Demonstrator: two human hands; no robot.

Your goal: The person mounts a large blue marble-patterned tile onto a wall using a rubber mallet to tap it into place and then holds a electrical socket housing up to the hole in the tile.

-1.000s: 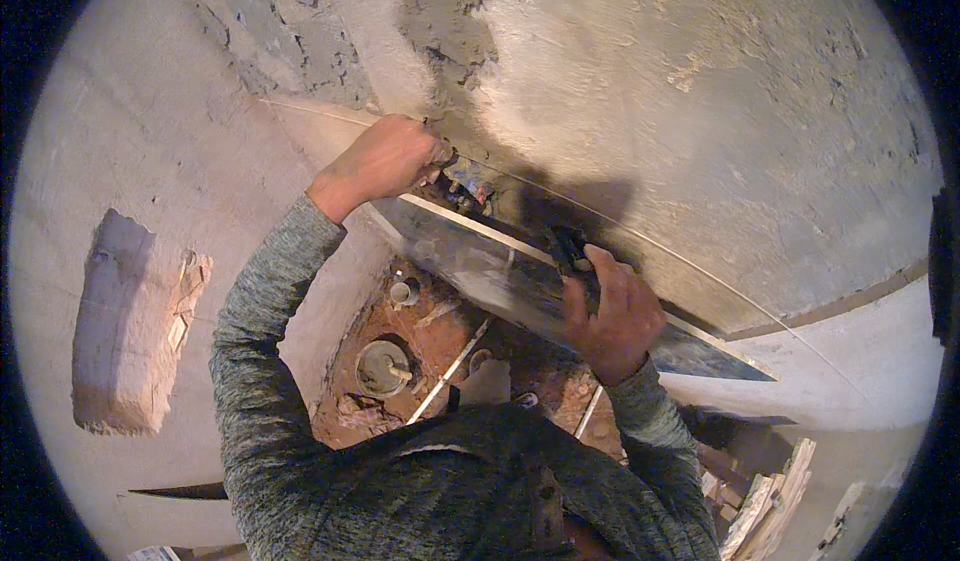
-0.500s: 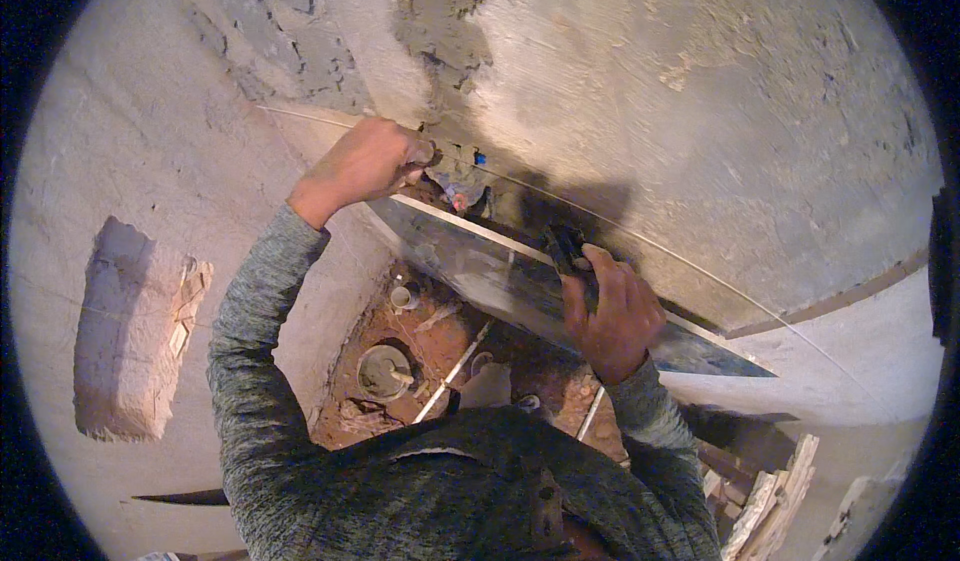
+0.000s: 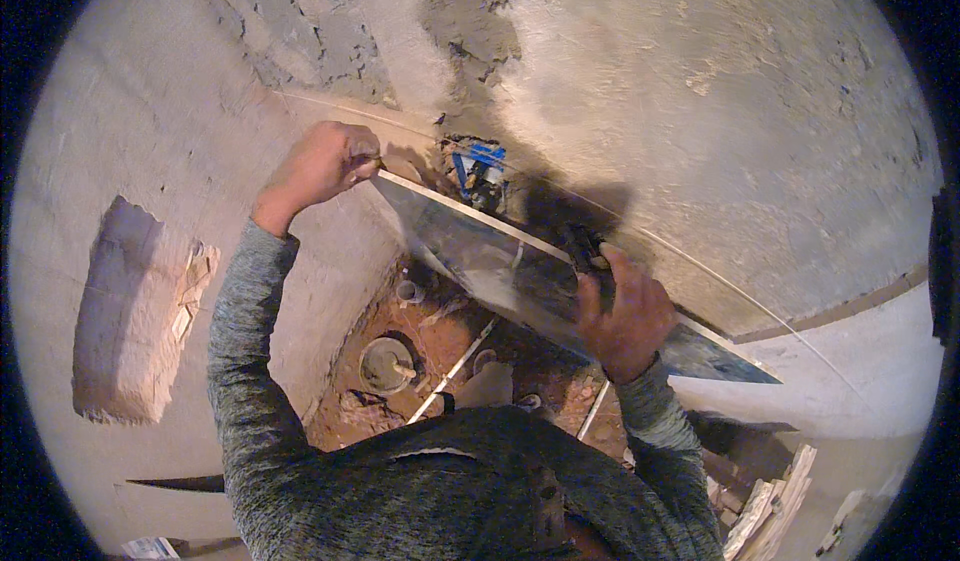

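A long dark grey glossy panel (image 3: 540, 291), like a large tile, stands close to the wall with its pale top edge (image 3: 470, 211) running down to the right. My left hand (image 3: 325, 166) is closed in a pinch at the panel's upper left corner; what lies between the fingertips is too small to make out. Farther right, my right hand (image 3: 630, 311) grips a dark blocky object (image 3: 582, 246) at the panel's top edge; its kind is hard to tell. A thin taut string (image 3: 690, 258) runs along the wall above the panel.
A blue box (image 3: 487, 156) sits in a rough hole in the wall behind the panel. On the reddish floor below are a round bucket (image 3: 385, 364) and a pale pole (image 3: 455, 369). A niche (image 3: 120, 311) cuts the left wall. Wooden boards (image 3: 775, 506) lean at lower right.
My left hand has moved left from in front of the wall hole to the panel's upper left corner, uncovering the blue box. My right hand keeps its grip on the dark object.
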